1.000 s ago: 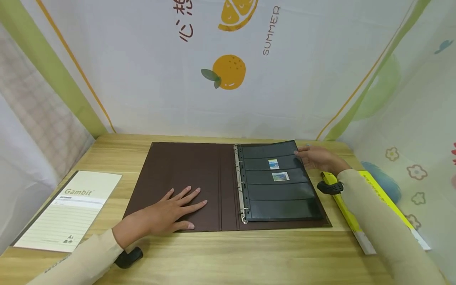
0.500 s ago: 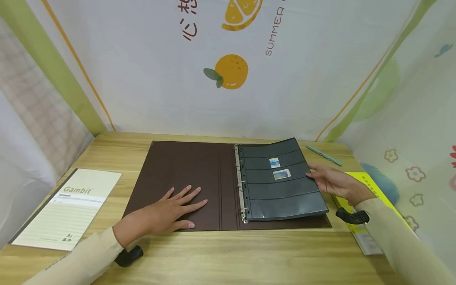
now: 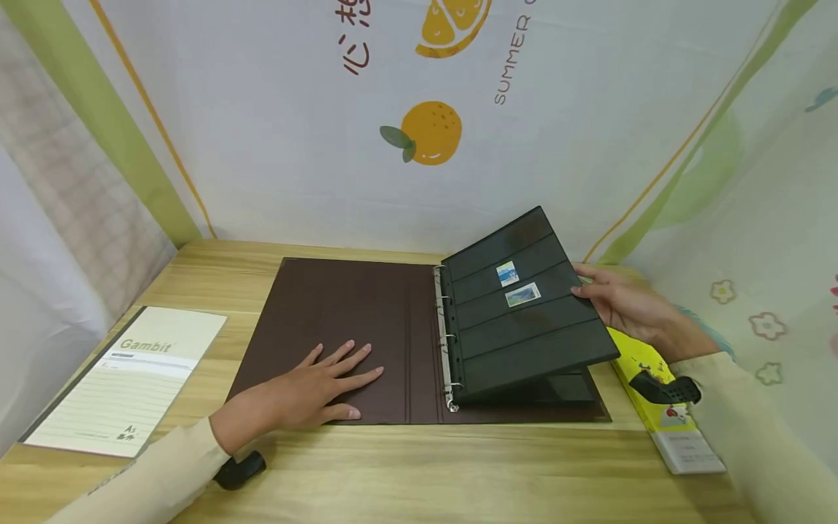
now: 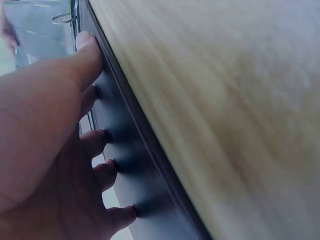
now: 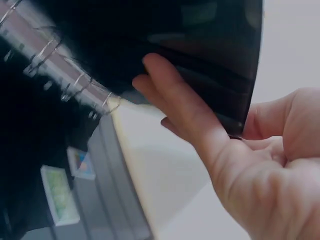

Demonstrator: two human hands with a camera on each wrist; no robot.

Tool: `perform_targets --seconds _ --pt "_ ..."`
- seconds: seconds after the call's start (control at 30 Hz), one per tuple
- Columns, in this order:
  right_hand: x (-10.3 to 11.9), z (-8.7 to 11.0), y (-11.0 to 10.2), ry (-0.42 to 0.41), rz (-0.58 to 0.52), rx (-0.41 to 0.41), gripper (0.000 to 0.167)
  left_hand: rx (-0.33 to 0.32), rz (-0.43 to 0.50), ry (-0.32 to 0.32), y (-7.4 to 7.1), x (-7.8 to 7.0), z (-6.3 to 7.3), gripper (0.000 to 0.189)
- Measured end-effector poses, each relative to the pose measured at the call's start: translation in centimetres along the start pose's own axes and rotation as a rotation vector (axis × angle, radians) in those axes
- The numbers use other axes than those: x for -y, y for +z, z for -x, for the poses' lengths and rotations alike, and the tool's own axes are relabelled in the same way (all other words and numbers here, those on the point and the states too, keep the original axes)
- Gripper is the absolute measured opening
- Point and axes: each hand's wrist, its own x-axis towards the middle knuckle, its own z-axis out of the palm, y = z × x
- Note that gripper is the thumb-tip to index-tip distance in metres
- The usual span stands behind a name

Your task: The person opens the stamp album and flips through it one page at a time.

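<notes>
A dark brown ring binder (image 3: 334, 313) lies open on the wooden table. My left hand (image 3: 310, 391) rests on its left cover with the fingers spread. In the head view my right hand (image 3: 631, 309) pinches the right edge of a black stamp album page (image 3: 517, 338), thumb on top and fingers underneath. That page slants up from the metal rings (image 3: 447, 336), raised at its outer side. It carries two small stamps (image 3: 522, 294). Under it, another dark sheet (image 3: 563, 388) lies on the right cover. The right wrist view shows the fingers (image 5: 175, 90) behind the page's dark face.
A Gambit notebook (image 3: 131, 386) lies at the left side of the table. To the right, a yellow and white book or box (image 3: 684, 447) is partly covered by the right forearm. A white curtain (image 3: 294, 167) with fruit prints hangs behind the table.
My right hand has slid down the page's right edge and lifted the page to a steep slant, showing the sheet below. The pen behind it is now hidden. My left hand stays put.
</notes>
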Motion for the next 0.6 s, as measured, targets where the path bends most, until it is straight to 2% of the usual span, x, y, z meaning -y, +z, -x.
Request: perform_targets --seconds 0.1,0.17,0.4,0.6 --pt "1.0 -0.2 1.1 0.025 0.064 -0.132 0.081 0.001 0.003 -0.008 0.0 0.1 0.1 0.063" --pt "1.5 -0.6 1.8 0.043 0.094 -0.179 0.083 0.002 0.002 -0.011 0.0 0.1 0.2 0.063" --pt "2.9 -2.2 3.7 0.069 0.107 -0.137 0.082 0.003 0.016 0.001 0.0 0.1 0.2 0.064" --pt "3.8 -3.7 5.5 0.112 0.110 -0.125 0.086 0.007 0.012 -0.014 -0.1 -0.1 0.2 0.064"
